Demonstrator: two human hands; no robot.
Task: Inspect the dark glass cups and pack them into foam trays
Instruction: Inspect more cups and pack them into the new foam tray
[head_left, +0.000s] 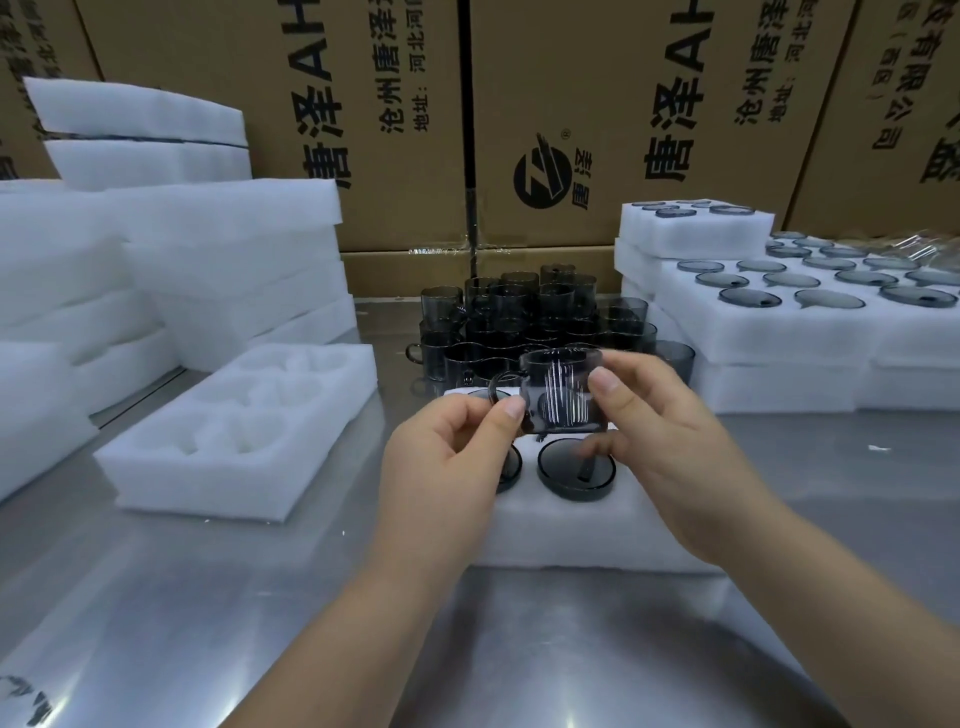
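The left hand (441, 462) and right hand (670, 441) are bare, nails short.

Spare tray (156, 486) L of ctr tray (571, 535), loose cups (519, 317) behind, packed trays (779, 335) R.

The cup (563, 392) in the middle of the frame is dark see-through glass, smooth and shiny, with bright streaks of light on it. The foam tray (571, 535) below it is white and matt. The table (182, 597) at the bottom is shiny grey metal. The boxes (571, 78) at the top are dull brown cardboard.
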